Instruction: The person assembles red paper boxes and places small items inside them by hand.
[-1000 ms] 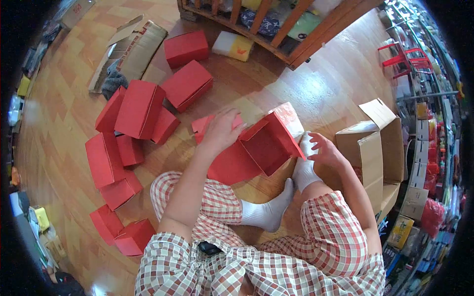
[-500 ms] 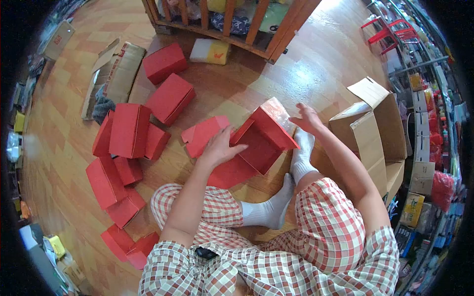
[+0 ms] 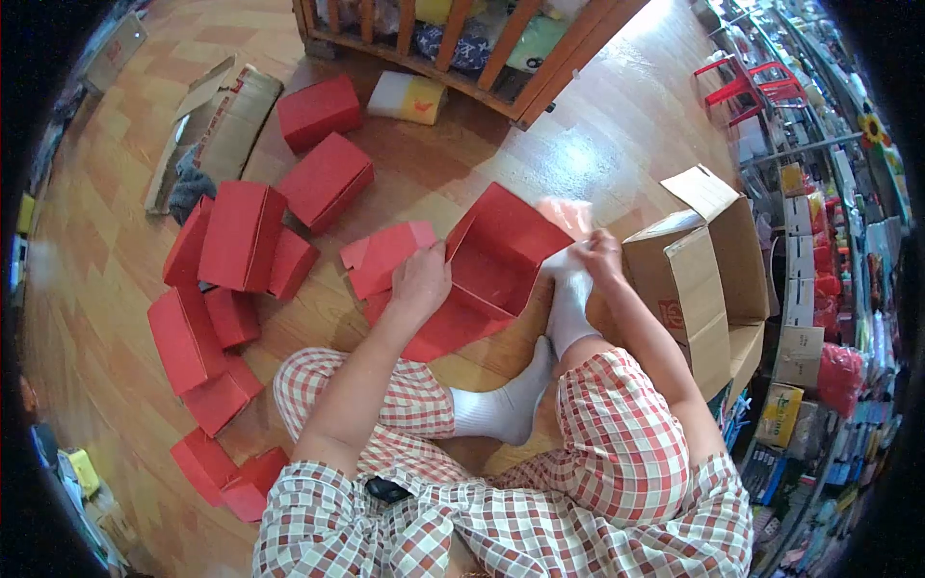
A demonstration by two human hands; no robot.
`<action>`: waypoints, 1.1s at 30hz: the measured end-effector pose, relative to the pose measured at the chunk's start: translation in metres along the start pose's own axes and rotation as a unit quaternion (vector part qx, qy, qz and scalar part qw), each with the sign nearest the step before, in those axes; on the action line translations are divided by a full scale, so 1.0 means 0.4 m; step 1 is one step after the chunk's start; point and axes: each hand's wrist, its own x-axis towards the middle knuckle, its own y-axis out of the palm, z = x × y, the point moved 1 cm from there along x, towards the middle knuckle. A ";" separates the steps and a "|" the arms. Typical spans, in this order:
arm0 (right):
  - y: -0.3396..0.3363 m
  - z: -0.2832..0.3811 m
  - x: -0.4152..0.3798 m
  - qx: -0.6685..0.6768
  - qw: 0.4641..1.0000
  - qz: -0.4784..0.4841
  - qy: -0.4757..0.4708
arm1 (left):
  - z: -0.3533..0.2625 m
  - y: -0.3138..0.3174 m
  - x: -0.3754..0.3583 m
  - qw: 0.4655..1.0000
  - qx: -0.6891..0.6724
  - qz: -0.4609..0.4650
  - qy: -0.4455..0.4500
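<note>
An open red cardboard box [image 3: 493,260] sits tilted on the floor in front of me, its inside facing up. My left hand [image 3: 422,281] is closed on the box's left edge, thumb near the rim. To the right of the box, my right hand [image 3: 601,256] has its fingers pinched on a blurred, pale pinkish plastic packet [image 3: 567,214], partly behind the box's raised flap. Flat red card pieces [image 3: 387,252] lie left of and under the box. My socked foot [image 3: 570,306] is just below my right hand.
Several red boxes [image 3: 243,236] lie at the left. An open brown carton [image 3: 708,279] stands at the right, another carton [image 3: 239,120] at the upper left. A wooden slatted crib [image 3: 453,48] is ahead. Packed shelves [image 3: 809,289] line the right side.
My left hand has closed on the box edge, and the box has turned more upright. My right hand has come down and in, onto the plastic packet, which has shifted right.
</note>
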 end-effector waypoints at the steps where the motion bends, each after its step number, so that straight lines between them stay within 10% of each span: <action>1: -0.039 -0.013 0.008 0.027 0.999 -0.045 -0.005 | 0.003 0.005 0.004 1.000 -0.002 -0.012 0.015; 4: -0.163 0.048 -0.008 0.186 0.962 -0.190 -0.057 | -0.001 0.018 0.002 0.998 -0.026 -0.031 0.038; 9: -0.218 0.370 -0.175 0.331 0.895 -0.111 -0.277 | -0.027 0.050 -0.003 0.994 -0.081 -0.027 0.063; 12: -0.156 0.370 -0.216 -0.011 0.919 0.004 -0.393 | -0.020 0.132 0.007 0.990 -0.098 -0.064 0.076; 14: -0.103 0.383 -0.233 -0.103 0.880 0.052 -0.461 | -0.003 0.190 0.012 0.888 -0.404 -0.146 0.163; 17: -0.071 0.323 -0.219 -0.151 0.872 0.070 -0.460 | -0.002 0.132 -0.002 0.988 -0.099 -0.017 0.117; 26: -0.084 0.239 -0.214 -0.285 0.886 0.205 -0.302 | -0.030 0.132 0.006 0.970 -0.237 0.062 -0.010; 33: -0.027 0.180 -0.199 -0.287 0.873 0.301 -0.256 | -0.054 0.162 -0.031 0.983 -0.163 0.018 0.077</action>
